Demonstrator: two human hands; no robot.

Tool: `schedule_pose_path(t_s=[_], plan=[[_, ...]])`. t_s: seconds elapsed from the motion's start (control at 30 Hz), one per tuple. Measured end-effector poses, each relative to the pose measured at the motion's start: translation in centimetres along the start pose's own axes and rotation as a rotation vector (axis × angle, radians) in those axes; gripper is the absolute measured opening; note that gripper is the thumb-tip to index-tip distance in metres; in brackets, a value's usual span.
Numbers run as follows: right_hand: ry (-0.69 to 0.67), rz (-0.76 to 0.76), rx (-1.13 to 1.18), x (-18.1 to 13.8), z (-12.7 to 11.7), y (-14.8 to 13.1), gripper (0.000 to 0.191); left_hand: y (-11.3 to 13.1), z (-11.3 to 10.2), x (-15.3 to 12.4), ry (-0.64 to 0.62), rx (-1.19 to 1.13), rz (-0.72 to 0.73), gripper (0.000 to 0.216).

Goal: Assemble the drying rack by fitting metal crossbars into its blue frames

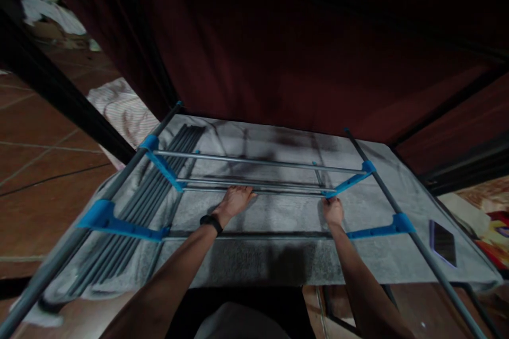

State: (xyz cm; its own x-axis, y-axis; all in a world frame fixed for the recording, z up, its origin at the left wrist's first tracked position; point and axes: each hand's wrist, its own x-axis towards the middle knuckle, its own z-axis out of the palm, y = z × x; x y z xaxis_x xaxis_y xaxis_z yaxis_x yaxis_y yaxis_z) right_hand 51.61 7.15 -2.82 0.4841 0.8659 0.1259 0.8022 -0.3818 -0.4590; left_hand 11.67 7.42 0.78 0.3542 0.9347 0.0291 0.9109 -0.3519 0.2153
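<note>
A partly assembled rack of grey metal tubes and blue plastic connectors stands over the grey cloth. My left hand (234, 202), with a black band at the wrist, is closed over a thin horizontal tube (286, 194) near its middle. At that tube's right end, my right hand (333, 212) is closed at the tip of a blue connector (345, 186); its fingertips are partly hidden. Further blue connectors, such as the near left one (119, 222) and the near right one (382, 230), sit on the long side poles, the left pole (67, 246) and the right pole (421, 254).
Several loose grey tubes (147, 206) lie side by side on the cloth-covered table (278, 262) at left. A phone (443, 243) lies near the right edge. Behind the table hangs a dark red curtain (278, 63). A black post (71, 90) slants at left.
</note>
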Motion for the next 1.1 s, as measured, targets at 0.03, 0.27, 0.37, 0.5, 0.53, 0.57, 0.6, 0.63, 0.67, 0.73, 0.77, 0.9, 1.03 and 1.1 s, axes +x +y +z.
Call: schedule_pose_path(t_s=[0.03, 0.27, 0.37, 0.5, 0.53, 0.57, 0.6, 0.63, 0.67, 0.73, 0.77, 0.9, 1.03, 1.1], plan=[[0.002, 0.002, -0.013, 0.0, 0.0, 0.0, 0.020, 0.0, 0.0, 0.0, -0.008, -0.011, 0.012, 0.037], [0.003, -0.007, -0.056, 0.1, 0.1, 0.2, 0.022, -0.1, -0.5, 0.1, -0.028, -0.037, 0.037, 0.037], [-0.035, 0.010, -0.091, 0.0, 0.0, 0.0, 0.026, 0.1, -0.9, 0.2, -0.043, -0.020, 0.032, 0.038], [-0.060, 0.051, -0.133, -0.3, -0.5, -0.8, 0.030, 0.3, -1.5, 0.5, -0.086, -0.005, 0.017, 0.042], [-0.059, 0.060, -0.137, -0.4, -0.6, -1.0, 0.030, 0.3, -1.5, 0.6, -0.094, -0.004, 0.015, 0.043], [-0.058, 0.066, -0.138, -0.4, -0.7, -1.1, 0.029, 0.3, -1.6, 0.7, -0.098, -0.003, 0.011, 0.045], [-0.058, 0.071, -0.138, -0.4, -0.8, -1.3, 0.029, 0.2, -1.6, 0.8, -0.099, -0.004, 0.010, 0.046], [-0.060, 0.072, -0.136, -0.4, -0.9, -1.4, 0.028, 0.1, -1.5, 0.9, -0.098, -0.005, -0.004, 0.047], [-0.059, 0.077, -0.135, -0.4, -0.9, -1.5, 0.026, 0.0, -1.4, 1.0, -0.095, -0.007, -0.018, 0.048], [-0.060, 0.086, -0.134, -0.2, -1.0, -1.5, 0.024, -0.2, -1.1, 1.1, -0.082, -0.011, -0.026, 0.050], [-0.067, 0.091, -0.134, -0.1, -1.0, -1.6, 0.024, -0.4, -1.0, 1.1, -0.076, -0.011, -0.029, 0.050], [-0.064, 0.100, -0.128, -0.2, -1.1, -1.7, 0.024, -0.6, -0.2, 0.8, -0.021, 0.003, -0.006, 0.049], [-0.092, 0.100, -0.126, -0.3, -1.3, -1.9, 0.025, -0.6, 0.2, 0.8, 0.026, 0.065, 0.035, 0.046], [-0.101, 0.107, -0.128, -0.2, -1.4, -2.0, 0.025, -0.6, 0.3, 0.9, 0.029, 0.077, 0.063, 0.045]])
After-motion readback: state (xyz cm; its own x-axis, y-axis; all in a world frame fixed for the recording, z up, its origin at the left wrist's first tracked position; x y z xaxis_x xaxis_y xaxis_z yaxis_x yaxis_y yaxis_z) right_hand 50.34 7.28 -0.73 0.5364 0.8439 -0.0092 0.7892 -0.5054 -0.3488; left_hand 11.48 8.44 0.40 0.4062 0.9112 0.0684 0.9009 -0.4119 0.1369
